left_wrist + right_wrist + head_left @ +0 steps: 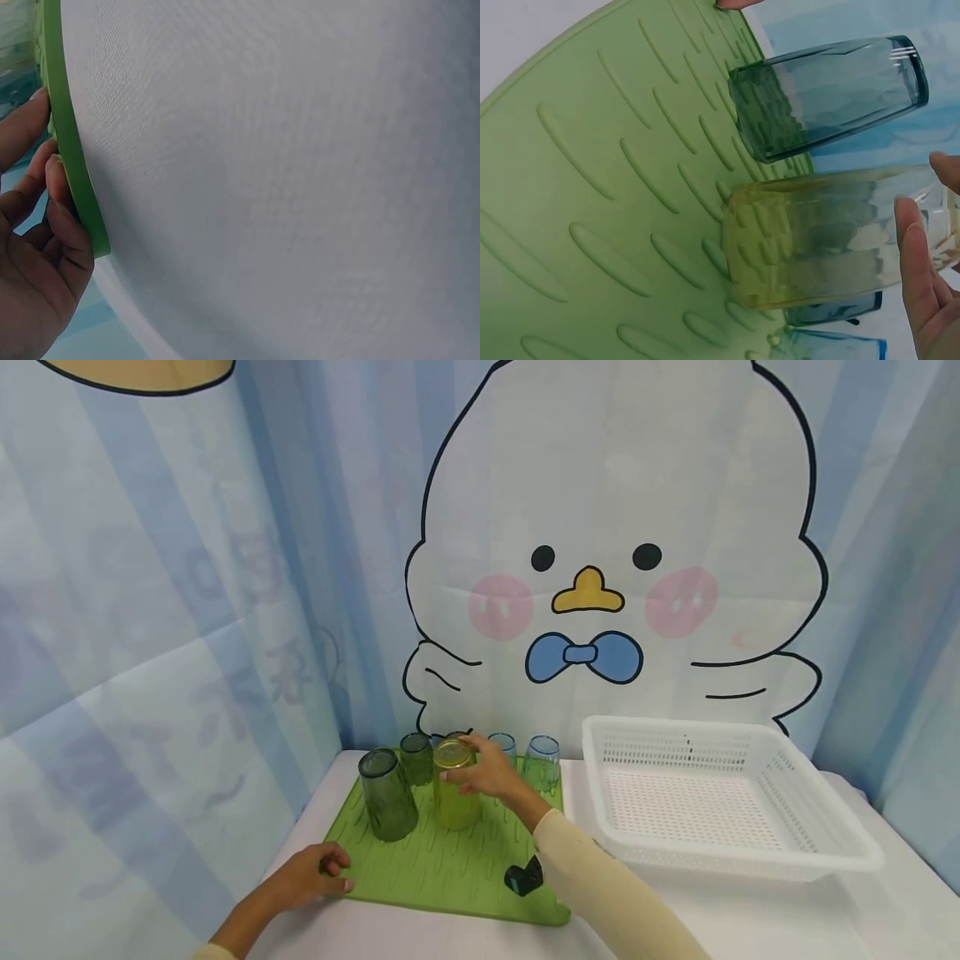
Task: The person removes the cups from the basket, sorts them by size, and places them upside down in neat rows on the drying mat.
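My right hand (491,768) grips the upper end of a yellow drinking glass (456,797), fingers and thumb around it. In the right wrist view the glass (817,240) stands with its lower end at the ribbed green drying mat (592,172); whether it touches is unclear. At the mat's front left corner, my left hand (309,878) lies with loosely curled fingers, touching the mat's edge (71,150). A tall grey-green glass (387,797) stands left of the yellow one. Behind are a smaller dark green glass (417,758) and a blue-rimmed glass (542,764).
A white perforated plastic basket (720,852) stands on the white-covered table (675,910), right of the mat. A small black device (523,877) shows beside my right sleeve. A curtain with a printed bird (600,468) hangs behind the table.
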Demonstrator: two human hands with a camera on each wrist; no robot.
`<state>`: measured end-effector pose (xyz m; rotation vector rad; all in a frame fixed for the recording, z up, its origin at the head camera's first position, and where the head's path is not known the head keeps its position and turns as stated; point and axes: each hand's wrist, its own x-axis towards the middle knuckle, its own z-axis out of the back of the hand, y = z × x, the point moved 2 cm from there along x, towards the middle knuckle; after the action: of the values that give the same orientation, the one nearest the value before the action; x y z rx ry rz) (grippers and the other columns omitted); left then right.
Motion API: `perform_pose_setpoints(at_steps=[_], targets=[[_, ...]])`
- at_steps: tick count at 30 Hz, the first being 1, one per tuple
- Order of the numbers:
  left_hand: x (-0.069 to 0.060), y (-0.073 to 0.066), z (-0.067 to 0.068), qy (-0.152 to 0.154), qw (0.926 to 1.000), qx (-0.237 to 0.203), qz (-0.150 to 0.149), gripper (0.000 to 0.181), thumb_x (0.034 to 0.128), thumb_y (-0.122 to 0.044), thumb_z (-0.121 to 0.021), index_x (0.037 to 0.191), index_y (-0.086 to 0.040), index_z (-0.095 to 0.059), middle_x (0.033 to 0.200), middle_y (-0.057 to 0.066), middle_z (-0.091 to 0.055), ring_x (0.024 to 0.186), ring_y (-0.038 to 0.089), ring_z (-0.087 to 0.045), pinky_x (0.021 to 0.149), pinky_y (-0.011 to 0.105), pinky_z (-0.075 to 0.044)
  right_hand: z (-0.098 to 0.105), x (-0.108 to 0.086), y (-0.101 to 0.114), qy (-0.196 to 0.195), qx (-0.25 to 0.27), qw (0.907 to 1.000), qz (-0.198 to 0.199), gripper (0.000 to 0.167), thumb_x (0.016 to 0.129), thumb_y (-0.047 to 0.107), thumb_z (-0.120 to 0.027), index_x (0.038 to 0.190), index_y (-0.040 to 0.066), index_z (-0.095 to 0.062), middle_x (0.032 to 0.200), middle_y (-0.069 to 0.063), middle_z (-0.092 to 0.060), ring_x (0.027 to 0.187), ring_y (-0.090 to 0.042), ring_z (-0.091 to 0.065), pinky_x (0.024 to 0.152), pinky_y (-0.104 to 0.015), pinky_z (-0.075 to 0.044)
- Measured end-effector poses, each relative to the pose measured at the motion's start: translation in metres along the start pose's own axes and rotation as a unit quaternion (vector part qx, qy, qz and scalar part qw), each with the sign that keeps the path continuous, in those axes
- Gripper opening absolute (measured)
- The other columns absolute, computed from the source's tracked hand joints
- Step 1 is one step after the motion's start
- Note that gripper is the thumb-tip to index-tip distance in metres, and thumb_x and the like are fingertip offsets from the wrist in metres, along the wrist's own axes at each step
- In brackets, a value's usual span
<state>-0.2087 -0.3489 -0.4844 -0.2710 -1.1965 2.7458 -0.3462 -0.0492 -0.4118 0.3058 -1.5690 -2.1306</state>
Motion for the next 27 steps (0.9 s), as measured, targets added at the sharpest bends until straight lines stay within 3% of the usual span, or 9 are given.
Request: perform_pose_setpoints(at_steps=[7, 18, 27], targets=[[-0.0008, 0.0009, -0.0002, -0.004, 1.0, 0.003, -0.008, 0.031, 0.0865, -0.016, -0.079, 0.104, 0.003, -0.062, 0.089, 0.006, -0.056, 0.083, 0.019, -0.05, 0.066, 0.026, -0.043, -0.0025, 0.003, -0.0045, -0.008, -0.007, 0.9999, -0.009, 0.075, 0.085, 0.02, -0.082, 0.149, 0.009, -0.045, 0.14, -0.022, -0.045, 0.077, -0.038, -0.072, 0.076, -0.049, -0.06], [-0.0027, -0.0004, 0.001, -0.008, 0.9997, 0.012, -0.021, 0.029, 0.0875, -0.015, -0.077, 0.104, 0.002, -0.062, 0.089, 0.005, -0.056, 0.083, 0.018, -0.05, 0.068, 0.025, -0.043, 0.0005, 0.006, -0.0019, 0.024, -0.024, 0.9988, -0.036, 0.08, 0.085, 0.021, -0.082, 0.153, 0.012, -0.04, 0.145, -0.021, -0.046, 0.08, -0.041, -0.072, 0.074, -0.046, -0.06], [-0.002, 0.0019, 0.0014, -0.002, 0.9998, 0.009, -0.016, 0.029, 0.088, -0.017, -0.077, 0.105, 0.002, -0.062, 0.089, 0.004, -0.056, 0.081, 0.015, -0.05, 0.067, 0.026, -0.043, 0.004, 0.0042, 0.0029, 0.041, -0.025, 0.998, -0.041, 0.079, 0.087, 0.021, -0.08, 0.154, 0.011, -0.038, 0.146, -0.022, -0.044, 0.08, -0.04, -0.071, 0.077, -0.046, -0.06]])
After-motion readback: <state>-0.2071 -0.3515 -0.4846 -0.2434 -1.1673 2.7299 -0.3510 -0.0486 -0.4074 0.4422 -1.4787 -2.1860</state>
